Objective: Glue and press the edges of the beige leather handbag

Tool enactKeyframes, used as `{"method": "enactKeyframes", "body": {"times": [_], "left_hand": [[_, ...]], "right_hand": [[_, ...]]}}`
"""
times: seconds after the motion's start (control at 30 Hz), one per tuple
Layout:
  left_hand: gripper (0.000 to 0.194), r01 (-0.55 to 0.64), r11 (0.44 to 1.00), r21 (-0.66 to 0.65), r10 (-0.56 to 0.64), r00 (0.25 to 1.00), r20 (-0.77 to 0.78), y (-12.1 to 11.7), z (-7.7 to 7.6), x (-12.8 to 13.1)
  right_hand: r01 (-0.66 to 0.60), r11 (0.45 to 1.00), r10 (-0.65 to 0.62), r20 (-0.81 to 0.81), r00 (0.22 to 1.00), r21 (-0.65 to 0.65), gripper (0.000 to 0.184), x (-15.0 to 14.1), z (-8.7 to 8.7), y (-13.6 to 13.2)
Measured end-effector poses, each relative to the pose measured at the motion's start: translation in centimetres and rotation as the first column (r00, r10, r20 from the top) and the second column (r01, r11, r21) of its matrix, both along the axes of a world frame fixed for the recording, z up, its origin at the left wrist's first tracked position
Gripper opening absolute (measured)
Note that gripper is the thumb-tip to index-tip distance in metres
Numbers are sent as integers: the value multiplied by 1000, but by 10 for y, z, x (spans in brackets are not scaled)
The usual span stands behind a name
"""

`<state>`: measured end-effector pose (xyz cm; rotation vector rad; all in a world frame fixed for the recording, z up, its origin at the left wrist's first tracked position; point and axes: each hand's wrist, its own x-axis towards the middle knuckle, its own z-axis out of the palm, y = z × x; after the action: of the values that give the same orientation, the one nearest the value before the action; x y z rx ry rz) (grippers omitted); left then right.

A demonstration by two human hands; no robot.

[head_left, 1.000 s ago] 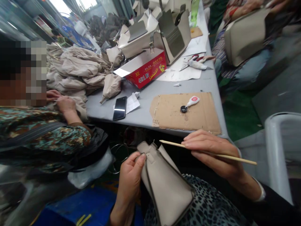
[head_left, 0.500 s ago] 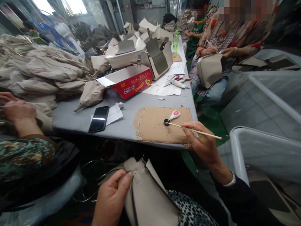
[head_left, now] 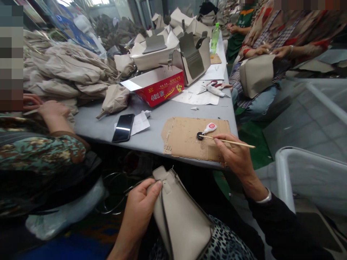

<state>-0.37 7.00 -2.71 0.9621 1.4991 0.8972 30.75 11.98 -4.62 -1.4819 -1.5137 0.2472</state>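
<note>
My left hand [head_left: 143, 204] pinches the upper edge of a beige leather bag [head_left: 181, 216] that lies tilted on my lap; the fingers behind the edge are hidden. Between the thumb and fingers of my right hand [head_left: 235, 155] is a thin wooden stick [head_left: 230, 141]. The stick's far tip rests in a small black cap [head_left: 200, 136] on a piece of cardboard [head_left: 184, 141]. Beside the cap lies a small white glue bottle [head_left: 210, 128] with a red label, its nozzle toward the cap.
A phone [head_left: 123, 128] and paper lie left of the cardboard. Behind are a red box [head_left: 159, 90], pliers [head_left: 214, 89], several unfinished bags and a green bottle [head_left: 215, 38]. A co-worker holds a bag [head_left: 256, 76] at right; another person's arm is at left. A white-framed bin [head_left: 283, 177] stands right.
The view has shifted, so most things sit farther right in the picture. The stick's tip stays at the black cap, and my left hand keeps its hold on the bag.
</note>
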Motion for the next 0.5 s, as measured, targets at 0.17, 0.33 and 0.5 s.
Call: {"method": "enactKeyframes", "body": {"times": [0.17, 0.33, 0.5], "left_hand": [[34, 58, 998, 7, -58, 998, 17, 9, 1, 11], [36, 152, 988, 11, -151, 985, -84, 12, 1, 16], [37, 197, 980, 24, -193, 976, -104, 11, 0, 17]], "right_hand": [[105, 991, -106, 4, 994, 86, 14, 0, 5, -13], [32, 999, -28, -147, 989, 26, 11, -13, 21, -37], [-279, 956, 242, -291, 926, -94, 11, -24, 24, -44]]}}
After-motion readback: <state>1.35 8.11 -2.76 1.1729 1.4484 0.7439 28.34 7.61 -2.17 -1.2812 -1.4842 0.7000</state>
